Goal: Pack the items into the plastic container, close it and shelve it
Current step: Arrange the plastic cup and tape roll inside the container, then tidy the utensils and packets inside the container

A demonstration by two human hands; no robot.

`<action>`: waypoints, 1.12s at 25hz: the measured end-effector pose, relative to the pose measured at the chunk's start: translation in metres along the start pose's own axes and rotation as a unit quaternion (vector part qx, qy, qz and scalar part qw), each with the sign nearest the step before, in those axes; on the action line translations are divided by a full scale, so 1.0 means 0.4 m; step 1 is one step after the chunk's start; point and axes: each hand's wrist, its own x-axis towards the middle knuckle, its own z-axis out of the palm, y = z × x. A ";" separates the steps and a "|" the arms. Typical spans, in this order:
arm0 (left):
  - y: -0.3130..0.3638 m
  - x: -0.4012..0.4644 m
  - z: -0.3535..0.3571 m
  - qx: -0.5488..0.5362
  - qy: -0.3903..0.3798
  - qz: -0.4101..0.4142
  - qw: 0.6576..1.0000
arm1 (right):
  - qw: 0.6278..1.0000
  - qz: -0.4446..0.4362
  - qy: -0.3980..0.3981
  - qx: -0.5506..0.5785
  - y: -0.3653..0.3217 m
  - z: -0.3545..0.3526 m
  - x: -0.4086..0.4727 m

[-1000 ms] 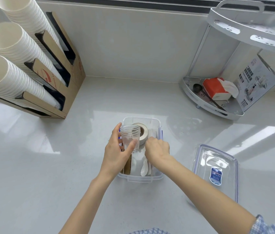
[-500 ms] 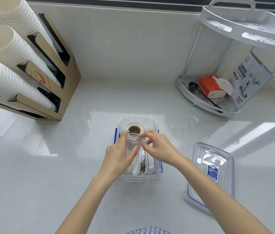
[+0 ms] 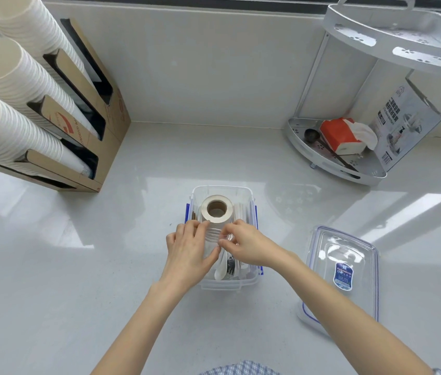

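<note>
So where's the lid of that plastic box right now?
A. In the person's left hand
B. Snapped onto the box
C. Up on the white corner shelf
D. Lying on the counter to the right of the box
D: the clear lid lies flat on the counter to the right of the open plastic box, while both hands are busy over the box.

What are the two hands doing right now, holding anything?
Left hand: closed around the clear plastic cup, lying in the container.
Right hand: pinching the same cup's rim.
</note>
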 end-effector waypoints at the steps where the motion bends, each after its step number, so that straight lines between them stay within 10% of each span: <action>1: -0.003 0.000 -0.001 0.008 0.002 0.003 1.000 | 1.000 0.004 -0.003 -0.003 -0.004 0.002 0.003; 9: -0.014 -0.009 -0.008 0.039 -0.028 0.035 0.998 | 0.996 0.041 -0.049 -0.057 -0.022 0.011 0.022; 15: -0.003 0.027 -0.025 0.030 0.006 0.025 0.999 | 0.991 0.039 0.128 -0.028 -0.011 -0.024 0.032; 28: -0.010 0.122 -0.022 0.007 -0.080 -0.037 0.996 | 0.985 0.077 0.089 0.124 -0.011 -0.006 0.079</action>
